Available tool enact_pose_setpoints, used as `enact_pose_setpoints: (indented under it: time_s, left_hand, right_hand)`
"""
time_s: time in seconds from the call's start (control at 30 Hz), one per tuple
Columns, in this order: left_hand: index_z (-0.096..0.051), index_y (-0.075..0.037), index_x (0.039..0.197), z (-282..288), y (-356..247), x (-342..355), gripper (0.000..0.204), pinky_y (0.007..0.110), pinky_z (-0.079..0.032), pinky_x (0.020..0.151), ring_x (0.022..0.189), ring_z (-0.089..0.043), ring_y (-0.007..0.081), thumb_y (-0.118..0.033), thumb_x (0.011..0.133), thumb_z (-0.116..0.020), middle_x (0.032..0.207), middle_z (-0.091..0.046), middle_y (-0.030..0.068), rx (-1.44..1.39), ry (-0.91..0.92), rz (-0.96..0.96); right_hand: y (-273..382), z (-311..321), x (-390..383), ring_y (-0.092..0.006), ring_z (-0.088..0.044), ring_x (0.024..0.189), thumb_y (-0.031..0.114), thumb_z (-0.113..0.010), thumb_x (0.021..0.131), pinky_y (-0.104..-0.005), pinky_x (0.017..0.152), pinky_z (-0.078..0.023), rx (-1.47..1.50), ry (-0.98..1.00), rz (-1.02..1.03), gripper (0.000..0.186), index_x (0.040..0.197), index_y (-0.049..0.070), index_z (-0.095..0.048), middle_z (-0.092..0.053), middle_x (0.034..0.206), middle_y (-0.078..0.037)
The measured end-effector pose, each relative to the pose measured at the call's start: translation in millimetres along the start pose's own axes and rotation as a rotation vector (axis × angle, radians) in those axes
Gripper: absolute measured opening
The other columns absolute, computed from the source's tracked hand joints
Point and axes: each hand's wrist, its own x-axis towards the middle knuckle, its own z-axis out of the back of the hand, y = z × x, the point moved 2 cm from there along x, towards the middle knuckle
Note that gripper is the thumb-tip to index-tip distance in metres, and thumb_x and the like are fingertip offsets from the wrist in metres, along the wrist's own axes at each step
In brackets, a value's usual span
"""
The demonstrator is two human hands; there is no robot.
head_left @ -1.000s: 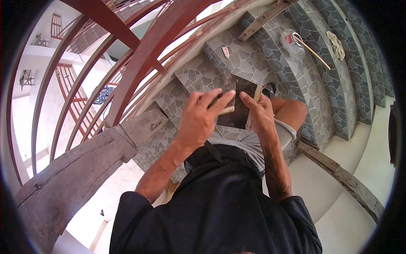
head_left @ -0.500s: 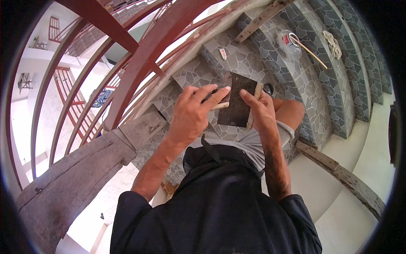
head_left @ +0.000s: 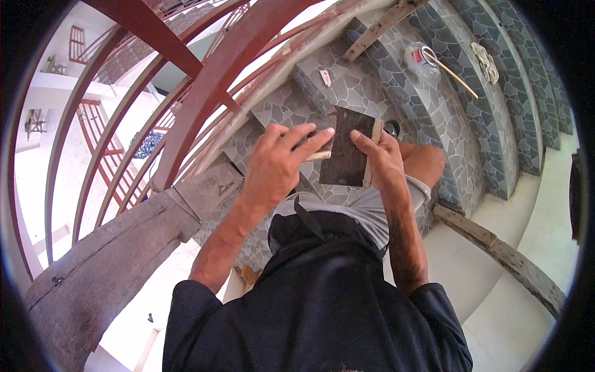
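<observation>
In front of my lap, my right hand (head_left: 385,158) grips a dark, flat, squarish scraper (head_left: 348,149) by the pale wooden strip along its right edge, thumb resting on the blade. My left hand (head_left: 276,164) holds a smaller dark scraper, with its pale edge (head_left: 319,155) showing below the fingers. The fingers and hand cover most of this smaller one. Its far end lies close to the left edge of the larger blade; whether they touch I cannot tell.
Stone-patterned stairs (head_left: 452,124) curve around me. On them are a clear plastic tub (head_left: 423,62) with a wooden stick (head_left: 455,77), a crumpled rag (head_left: 485,63) and a small white-and-red packet (head_left: 325,77). A red railing (head_left: 186,133) and a thick wooden beam (head_left: 118,248) stand left; another beam (head_left: 496,254) lies right.
My left hand has shifted slightly left with the small scraper, along the larger blade's left side. The right hand and its scraper have barely moved.
</observation>
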Motion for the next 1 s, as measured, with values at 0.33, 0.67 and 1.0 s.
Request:
enact_pose_setpoints:
  time_s: [0.33, 0.67, 1.0]
  left_hand:
    - [-0.063, -0.025, 0.129, -2, 3, -7, 0.059, 0.034, -0.051, 0.084, 0.093, -0.054, 0.0233, 0.005, 0.079, -0.058, 0.119, -0.063, -0.0010, -0.004, 0.064, -0.132]
    - [-0.063, -0.025, 0.130, 1, 7, -6, 0.060, 0.034, -0.051, 0.083, 0.092, -0.054, 0.0225, 0.006, 0.079, -0.059, 0.120, -0.062, -0.0008, 0.034, 0.006, -0.088]
    - [-0.062, -0.024, 0.131, 0, 4, -2, 0.059, 0.035, -0.051, 0.084, 0.092, -0.054, 0.0243, 0.005, 0.080, -0.058, 0.119, -0.062, 0.0006, 0.039, 0.021, -0.068]
  right_hand:
    - [0, 3, -2, -0.0166, -0.065, 0.088, 0.018, -0.066, 0.092, -0.0317, 0.078, -0.053, -0.040, 0.015, -0.012, 0.034, 0.114, -0.007, -0.061, -0.068, 0.102, -0.011]
    - [-3, -1, -6, -0.0151, -0.065, 0.084, 0.019, -0.065, 0.092, -0.0298, 0.076, -0.053, -0.039, 0.038, -0.009, 0.032, 0.112, -0.006, -0.062, -0.069, 0.099, -0.009]
    - [0, -1, -3, -0.0158, -0.066, 0.086, 0.021, -0.067, 0.092, -0.0302, 0.075, -0.053, -0.095, 0.046, -0.023, 0.034, 0.112, -0.006, -0.062, -0.069, 0.099, -0.009]
